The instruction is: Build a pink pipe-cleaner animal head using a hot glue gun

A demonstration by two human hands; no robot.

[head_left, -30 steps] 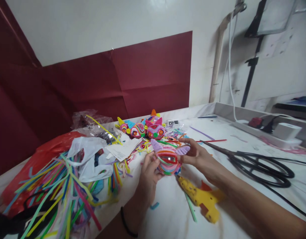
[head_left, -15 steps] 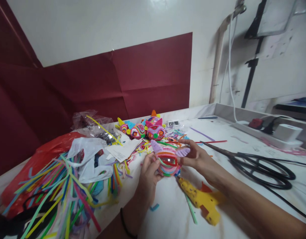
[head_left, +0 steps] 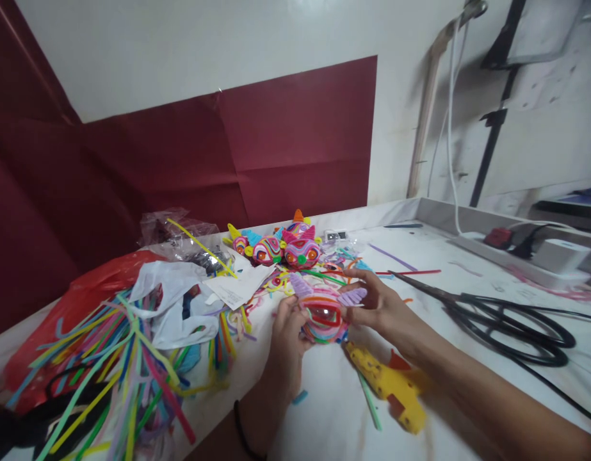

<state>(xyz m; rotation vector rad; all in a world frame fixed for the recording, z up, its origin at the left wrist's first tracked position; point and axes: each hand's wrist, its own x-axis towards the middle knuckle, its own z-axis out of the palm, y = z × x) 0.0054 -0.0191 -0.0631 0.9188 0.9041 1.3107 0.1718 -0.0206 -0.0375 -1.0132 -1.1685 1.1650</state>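
Observation:
A round animal head covered in coloured pipe cleaners (head_left: 323, 328), with two lilac ears and a red-edged clear window, sits between my hands just above the tabletop. My left hand (head_left: 288, 330) is closed on its left side, thumb at the front. My right hand (head_left: 374, 299) grips the opposite side by the right ear, its fingertips partly hidden. Just below, a yellow hot glue gun (head_left: 384, 379) lies with its nozzle close to the head. A pale green pipe cleaner (head_left: 371, 402) lies beside the gun. Behind stand several finished-looking heads, such as a pink-eared one (head_left: 301, 250).
Large black scissors (head_left: 487, 314) lie open-handled at right, near a power strip (head_left: 530, 269) with plugs. To the left, bundled pipe cleaners (head_left: 127, 365) spread over a red plastic bag (head_left: 50, 333) and a white bag (head_left: 180, 307). A paper sheet (head_left: 240, 287) lies behind my left hand.
Both hands keep their hold on the head, which has tipped slightly. The whole view has shifted a little; the things on the table stay put.

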